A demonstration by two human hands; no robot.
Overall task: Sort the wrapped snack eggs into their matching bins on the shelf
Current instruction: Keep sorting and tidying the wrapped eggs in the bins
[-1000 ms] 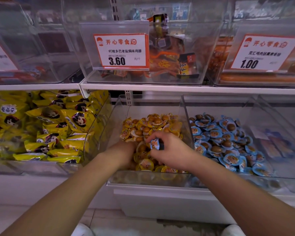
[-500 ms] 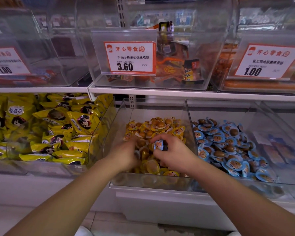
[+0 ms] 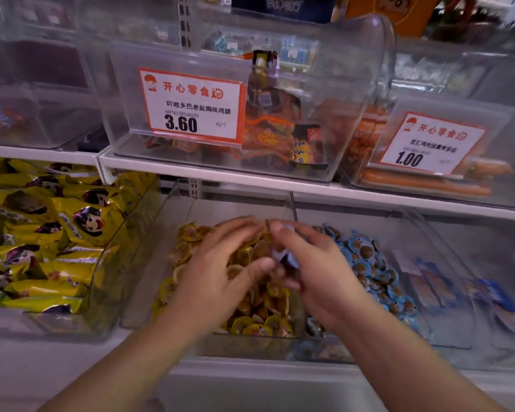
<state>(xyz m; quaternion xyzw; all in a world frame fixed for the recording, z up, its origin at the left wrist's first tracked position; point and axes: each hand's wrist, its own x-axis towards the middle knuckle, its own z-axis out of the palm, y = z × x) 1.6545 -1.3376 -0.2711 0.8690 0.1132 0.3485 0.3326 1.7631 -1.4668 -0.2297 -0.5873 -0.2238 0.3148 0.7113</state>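
Note:
Both hands are over the clear middle bin [image 3: 149, 272], which holds yellow-wrapped snack eggs [image 3: 259, 322]. My right hand [image 3: 315, 272] pinches a blue-wrapped snack egg [image 3: 286, 257] between thumb and fingers. My left hand [image 3: 220, 269] lies spread on the yellow eggs with fingers straight, its thumb next to the blue egg. The clear bin to the right [image 3: 446, 292] holds blue-wrapped eggs [image 3: 369, 263]. The picture is blurred by motion.
A bin of yellow snack bags [image 3: 42, 233] stands on the left. Above, clear bins with price tags 3.60 [image 3: 191, 105] and 1.00 [image 3: 428, 144] sit on the white shelf edge [image 3: 309, 188]. Blue flat packets [image 3: 458, 292] lie at the far right.
The camera has moved closer and tilted up. My left hand has come up from among the yellow eggs and spread its fingers. My right hand still pinches the blue egg.

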